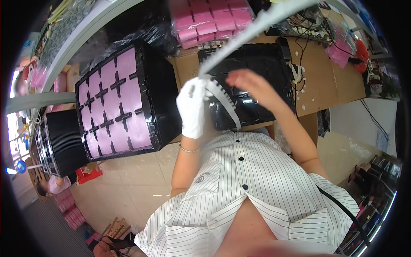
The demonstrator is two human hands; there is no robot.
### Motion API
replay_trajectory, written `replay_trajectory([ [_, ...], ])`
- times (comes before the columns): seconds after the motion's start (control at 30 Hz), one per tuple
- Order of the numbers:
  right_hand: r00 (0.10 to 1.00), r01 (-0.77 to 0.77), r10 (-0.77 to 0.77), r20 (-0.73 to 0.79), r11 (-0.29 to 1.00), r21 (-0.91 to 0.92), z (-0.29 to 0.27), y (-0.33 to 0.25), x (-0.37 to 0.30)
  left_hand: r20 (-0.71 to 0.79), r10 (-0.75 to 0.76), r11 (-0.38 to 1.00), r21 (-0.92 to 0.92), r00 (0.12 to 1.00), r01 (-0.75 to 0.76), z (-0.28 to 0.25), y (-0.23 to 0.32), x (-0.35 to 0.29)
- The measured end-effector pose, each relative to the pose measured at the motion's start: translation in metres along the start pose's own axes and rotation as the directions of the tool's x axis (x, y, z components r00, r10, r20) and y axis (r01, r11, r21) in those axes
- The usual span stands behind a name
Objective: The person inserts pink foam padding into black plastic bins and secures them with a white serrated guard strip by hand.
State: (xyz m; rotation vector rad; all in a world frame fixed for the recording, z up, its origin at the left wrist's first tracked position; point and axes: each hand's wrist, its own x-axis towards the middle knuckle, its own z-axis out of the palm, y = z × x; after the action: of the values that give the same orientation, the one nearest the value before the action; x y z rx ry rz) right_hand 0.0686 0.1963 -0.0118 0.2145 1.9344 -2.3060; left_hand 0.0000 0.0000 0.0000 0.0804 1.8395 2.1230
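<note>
My left hand (191,107), in a white glove, is closed on a long pale strip (223,97) with a notched edge. One end of the strip curves down from the hand over the black tray (257,55); the other slants up to the upper right, blurred. My right hand (253,86) is bare and hovers over the tray, to the right of the strip. Motion smears its fingers, and I cannot see anything held in them. The tray lies flat on the brown cardboard-covered table (329,92), with shallow moulded compartments.
On the left stands a tall stack of black trays (165,98), its top tray filled with pink pieces (113,103). Bagged pink pieces (212,21) lie at the back. Cables (304,53) and white scraps are on the right; a pale frame bar (85,30) crosses the upper left.
</note>
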Motion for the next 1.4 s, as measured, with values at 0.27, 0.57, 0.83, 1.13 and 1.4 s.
replay_trajectory([
  [0.27,0.971,-0.236,0.240,-0.018,0.964,0.124,0.021,0.071,-0.020,-0.032,0.083,0.962,0.264,0.996,-0.072,-0.007,-0.003,0.008],
  [0.57,0.937,-0.231,0.254,-0.240,0.965,0.122,0.020,0.069,-0.011,0.157,-0.218,0.976,0.057,0.963,0.212,-0.001,-0.057,-0.011],
  [0.83,0.918,-0.219,0.215,-0.332,0.975,0.027,0.032,0.076,0.003,-0.017,-0.168,0.984,0.060,0.986,0.168,-0.004,-0.067,-0.003],
  [1.13,0.794,0.378,-0.588,-0.156,0.678,-0.631,-0.012,0.096,0.091,-0.264,-0.100,0.995,-0.016,0.959,0.099,-0.023,-0.078,0.009],
  [1.4,0.919,-0.012,-0.369,-0.135,0.315,-0.949,-0.045,0.112,0.148,-0.190,-0.101,0.994,-0.070,0.977,0.090,-0.031,-0.085,0.008],
])
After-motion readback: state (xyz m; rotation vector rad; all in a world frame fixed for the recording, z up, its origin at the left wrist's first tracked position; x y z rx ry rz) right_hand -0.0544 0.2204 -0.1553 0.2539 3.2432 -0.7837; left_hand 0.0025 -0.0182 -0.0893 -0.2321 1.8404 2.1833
